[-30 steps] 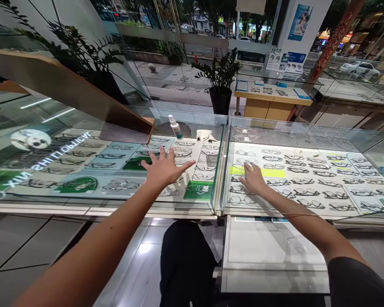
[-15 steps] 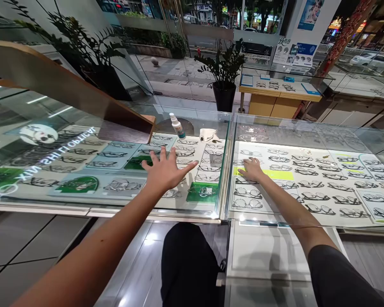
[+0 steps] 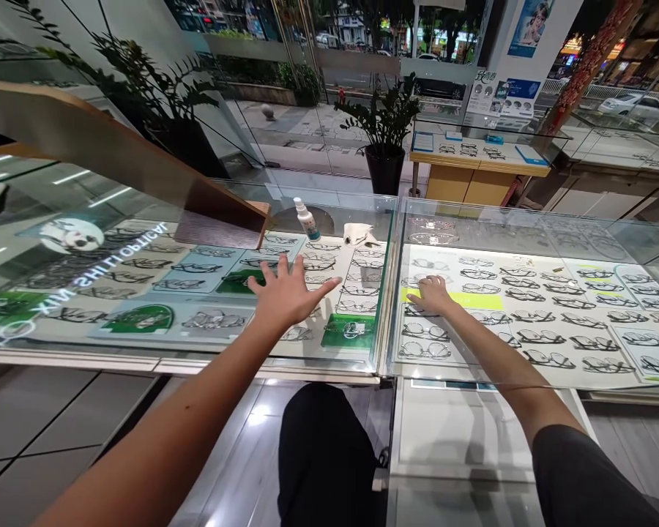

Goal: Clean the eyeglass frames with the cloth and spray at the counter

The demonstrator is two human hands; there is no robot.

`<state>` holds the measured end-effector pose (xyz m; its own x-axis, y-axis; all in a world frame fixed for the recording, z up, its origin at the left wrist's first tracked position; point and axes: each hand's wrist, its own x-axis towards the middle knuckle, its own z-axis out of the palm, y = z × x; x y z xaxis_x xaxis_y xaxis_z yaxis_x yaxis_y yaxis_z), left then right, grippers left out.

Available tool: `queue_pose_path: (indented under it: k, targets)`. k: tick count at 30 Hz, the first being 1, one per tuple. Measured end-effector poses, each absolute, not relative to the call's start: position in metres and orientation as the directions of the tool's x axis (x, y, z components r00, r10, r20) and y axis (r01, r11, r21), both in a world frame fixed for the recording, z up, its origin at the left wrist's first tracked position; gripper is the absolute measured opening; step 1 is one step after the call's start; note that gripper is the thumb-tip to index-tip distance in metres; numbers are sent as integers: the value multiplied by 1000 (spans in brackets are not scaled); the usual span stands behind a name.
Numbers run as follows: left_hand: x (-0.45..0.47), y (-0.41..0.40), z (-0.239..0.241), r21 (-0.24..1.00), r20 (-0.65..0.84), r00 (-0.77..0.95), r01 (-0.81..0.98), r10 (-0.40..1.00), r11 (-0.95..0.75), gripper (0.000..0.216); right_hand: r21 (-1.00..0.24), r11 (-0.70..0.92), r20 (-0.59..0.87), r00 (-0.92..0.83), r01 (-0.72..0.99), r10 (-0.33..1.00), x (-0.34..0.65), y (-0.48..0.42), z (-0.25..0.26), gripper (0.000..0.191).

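My left hand [image 3: 286,294] has its fingers spread wide, palm down, over the glass top of the left display case [image 3: 285,368]. It holds nothing. Beyond its fingertips stand a white spray bottle [image 3: 306,218] with a blue-green label and a crumpled white cloth [image 3: 359,235]. My right hand [image 3: 433,295] is at the right display case [image 3: 527,382], by a yellow-green strip [image 3: 477,301] and several pairs of eyeglasses [image 3: 425,331]. Its fingers are slightly bent and apart, with nothing seen in them. Whether that hand rests on the glass or under it I cannot tell.
A wooden-framed panel [image 3: 143,154] leans over the left case. A green card [image 3: 350,331] lies under the glass. Below the right case is a white drawer-like surface [image 3: 461,428]. Potted plants [image 3: 383,124] and a small display table [image 3: 475,165] stand behind, by the window.
The view has shifted very slightly. Both hands stay in about the same place and pose, and the bottle and cloth have not moved.
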<state>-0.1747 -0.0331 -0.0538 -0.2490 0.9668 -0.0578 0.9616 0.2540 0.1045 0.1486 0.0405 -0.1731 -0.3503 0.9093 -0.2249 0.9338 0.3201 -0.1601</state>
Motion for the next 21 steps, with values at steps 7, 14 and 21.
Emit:
queue_pose_path:
  k: [7, 14, 21]
  targets:
    - [-175, -31, -56, 124, -53, -246, 960, 968, 251, 116, -199, 293, -159, -326, 935, 932, 141, 33, -157, 54]
    - [-175, -30, -57, 133, -45, -243, 960, 969, 247, 116, -359, 418, -105, -481, 834, 870, 111, -76, -135, 21]
    - [-175, -28, -57, 154, -45, -246, 956, 968, 250, 119, -617, 565, -329, -832, 548, 448, 123, -182, -91, 13]
